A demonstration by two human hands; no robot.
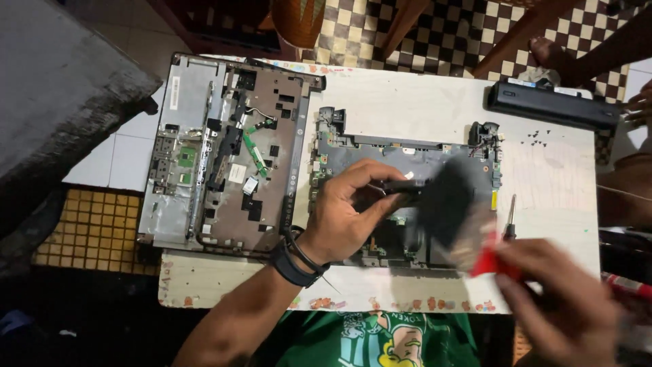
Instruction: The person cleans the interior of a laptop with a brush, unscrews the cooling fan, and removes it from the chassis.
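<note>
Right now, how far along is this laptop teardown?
Done: top cover lies off to the side, battery out, screws loose on the table. In hand: left hand steadies the motherboard, right hand sweeps a red-handled brush. Left: board not yet lifted from its base.

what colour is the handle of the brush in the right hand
Red, though motion-blurred: the brush has dark bristles, held by the right hand. Head view.

Your left hand [346, 211] pinches a black part [401, 187] over the laptop base [407, 153]. Your right hand [564, 299], blurred, grips a red-handled brush [455, 204] above it.
</note>
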